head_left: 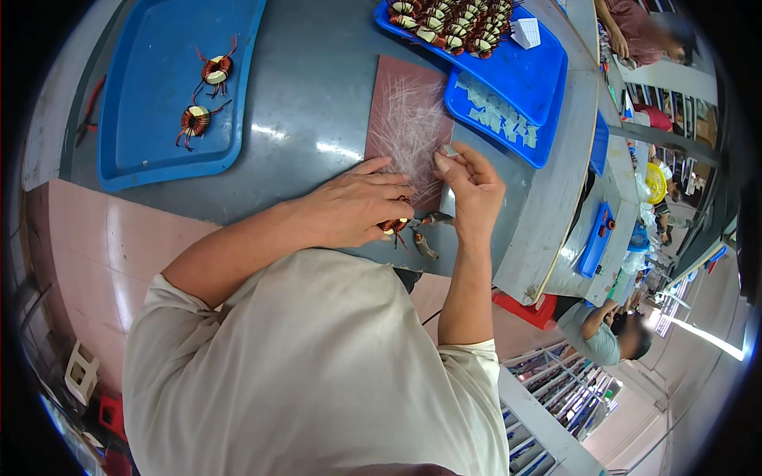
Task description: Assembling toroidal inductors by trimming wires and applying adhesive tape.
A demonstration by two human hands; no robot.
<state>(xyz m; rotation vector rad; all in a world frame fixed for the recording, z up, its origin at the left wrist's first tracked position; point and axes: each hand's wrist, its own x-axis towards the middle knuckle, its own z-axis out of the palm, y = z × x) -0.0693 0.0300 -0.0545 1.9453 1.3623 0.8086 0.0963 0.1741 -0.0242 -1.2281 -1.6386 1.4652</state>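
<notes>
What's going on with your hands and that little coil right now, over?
Left hand holds copper coil. Right hand pinches a small white piece. Thin white strands on brown mat alongside. Nothing blocking.

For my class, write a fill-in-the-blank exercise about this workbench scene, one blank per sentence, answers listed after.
1. The left blue tray holds ____ wound coils.
2. The left hand holds a copper-wound ____ at the bench edge.
3. The white strands lie on a ____ mat.
4. The right hand pinches a small ____ piece.

Answers: two; coil; brown; white
</notes>
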